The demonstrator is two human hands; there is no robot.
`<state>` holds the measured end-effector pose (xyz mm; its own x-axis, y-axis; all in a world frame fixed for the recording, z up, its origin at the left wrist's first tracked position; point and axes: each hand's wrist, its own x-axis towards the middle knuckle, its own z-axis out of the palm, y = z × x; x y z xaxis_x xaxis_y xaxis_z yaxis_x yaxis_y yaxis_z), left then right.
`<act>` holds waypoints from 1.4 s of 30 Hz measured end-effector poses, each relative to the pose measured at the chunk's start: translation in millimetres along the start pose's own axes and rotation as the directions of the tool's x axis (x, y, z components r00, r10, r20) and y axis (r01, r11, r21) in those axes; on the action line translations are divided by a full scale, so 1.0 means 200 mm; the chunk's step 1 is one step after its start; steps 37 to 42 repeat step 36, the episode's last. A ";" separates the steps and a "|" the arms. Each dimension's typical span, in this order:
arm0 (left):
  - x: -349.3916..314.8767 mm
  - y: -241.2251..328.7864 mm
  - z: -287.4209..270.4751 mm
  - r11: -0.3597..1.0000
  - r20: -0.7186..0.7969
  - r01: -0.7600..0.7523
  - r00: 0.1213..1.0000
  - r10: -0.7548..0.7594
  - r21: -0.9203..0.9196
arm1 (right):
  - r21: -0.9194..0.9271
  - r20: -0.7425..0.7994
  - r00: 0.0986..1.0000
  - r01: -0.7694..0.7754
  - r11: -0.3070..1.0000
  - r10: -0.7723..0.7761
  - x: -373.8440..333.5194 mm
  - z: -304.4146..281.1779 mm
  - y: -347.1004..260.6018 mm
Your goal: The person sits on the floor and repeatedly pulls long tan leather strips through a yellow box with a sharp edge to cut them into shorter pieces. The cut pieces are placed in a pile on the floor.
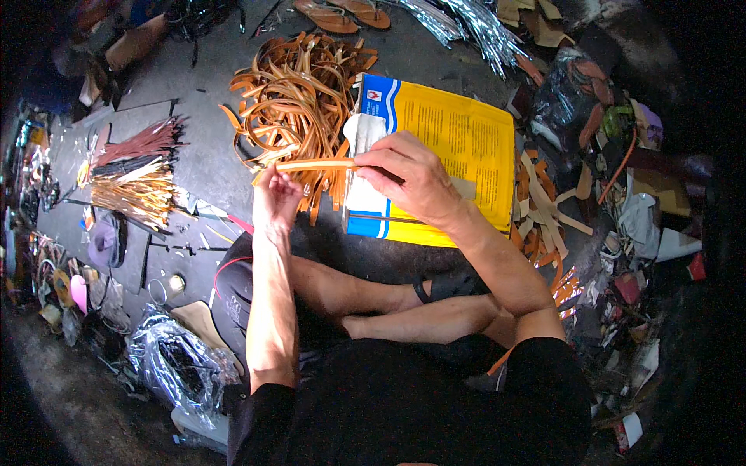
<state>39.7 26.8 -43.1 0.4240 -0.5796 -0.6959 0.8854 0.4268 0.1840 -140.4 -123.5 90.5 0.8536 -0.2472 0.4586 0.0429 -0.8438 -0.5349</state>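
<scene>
A narrow tan-orange leather-like strap (317,165) stretches nearly level between my two hands. Its left end is pinched in my left hand (278,194), fingers closed. My right hand (412,175) grips the other end between thumb and fingers, above a yellow and blue rectangular tin (451,124) lying on its side. A white patch (364,132) covers part of the tin's blue end, partly behind my right fingers. Just beyond the strap, a big tangled heap of similar brown straps (299,97) rests on the floor, against the tin's left end.
Bundles of maroon, black and gold strips (136,179) lie at the left. Silver strips (466,31) and brown sandals (342,14) are at the far side. Tan offcuts (544,206) and mixed scraps crowd the right. A clear plastic bundle (183,361) sits near left. My legs (420,317) are folded below.
</scene>
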 end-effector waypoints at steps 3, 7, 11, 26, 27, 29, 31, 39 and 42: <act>-0.31 -0.14 0.25 0.994 0.261 0.023 0.964 -0.050 0.105 | -0.020 -0.021 1.000 -0.014 1.000 0.014 -0.01 -0.01 0.01; -0.40 -0.28 0.32 0.573 0.318 -0.373 0.927 0.198 0.730 | 0.013 -0.018 1.000 -0.013 1.000 0.013 0.00 0.01 0.00; -0.34 -0.25 0.28 0.792 0.231 -0.231 0.966 0.117 0.564 | 0.010 -0.014 1.000 0.003 1.000 -0.003 -0.02 -0.01 0.01; -0.11 0.01 0.03 0.750 0.165 -0.251 0.968 0.190 0.612 | 0.032 0.030 0.998 -0.065 0.997 0.064 -0.06 -0.06 0.02; -0.09 0.03 0.01 0.745 0.163 -0.253 0.968 0.193 0.617 | 0.045 0.029 0.999 -0.045 0.998 0.044 -0.04 -0.05 0.02; -0.06 0.08 -0.01 0.735 0.160 -0.252 0.968 0.195 0.630 | 0.070 0.024 1.000 -0.010 0.997 0.008 0.00 -0.02 0.01; -0.08 0.08 -0.01 0.735 0.148 -0.260 0.965 0.215 0.627 | 0.054 0.016 0.999 -0.030 0.998 0.029 -0.02 -0.03 0.02; -0.01 0.13 -0.06 0.729 0.172 -0.284 0.959 0.227 0.623 | 0.045 0.012 1.000 -0.016 0.999 0.016 -0.02 -0.01 0.04; -0.01 0.13 -0.06 0.729 0.172 -0.284 0.959 0.227 0.623 | 0.045 0.012 1.000 -0.016 0.999 0.016 -0.02 -0.01 0.04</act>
